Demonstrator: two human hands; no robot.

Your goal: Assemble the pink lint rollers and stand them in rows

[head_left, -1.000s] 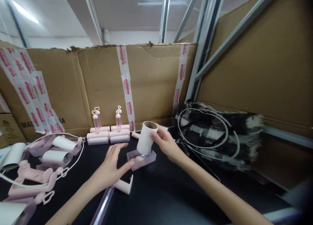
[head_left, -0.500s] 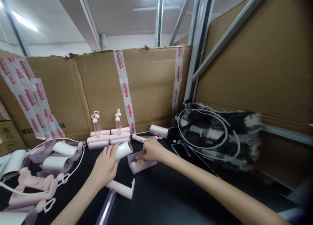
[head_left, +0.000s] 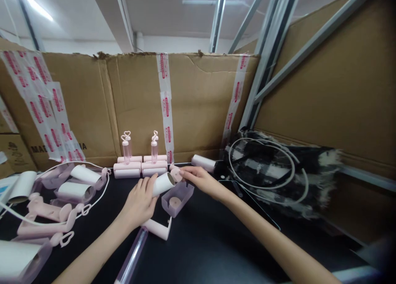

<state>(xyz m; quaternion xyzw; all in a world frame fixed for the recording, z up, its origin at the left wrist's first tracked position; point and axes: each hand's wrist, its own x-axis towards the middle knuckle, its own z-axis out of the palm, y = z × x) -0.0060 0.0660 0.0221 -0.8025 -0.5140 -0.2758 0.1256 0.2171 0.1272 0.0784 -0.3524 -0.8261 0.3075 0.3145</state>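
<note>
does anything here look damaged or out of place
Yes: the cardboard panel behind the black table has a ragged top edge that looks torn in spots. The white roll in the left hand shows no obvious damage.

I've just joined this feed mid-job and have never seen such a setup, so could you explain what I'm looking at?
There is no machine here: these are a person's two bare hands, seen by one camera worn on the head, looking forward and down. The left hand holds a white roll by one end. The right hand pinches a small pink part. Below them, an open purple tray sits on the black surface, with a pink disc inside. Nearer the camera lie a pink handle and a clear purple tube. Pink rollers stand in back.
</note>
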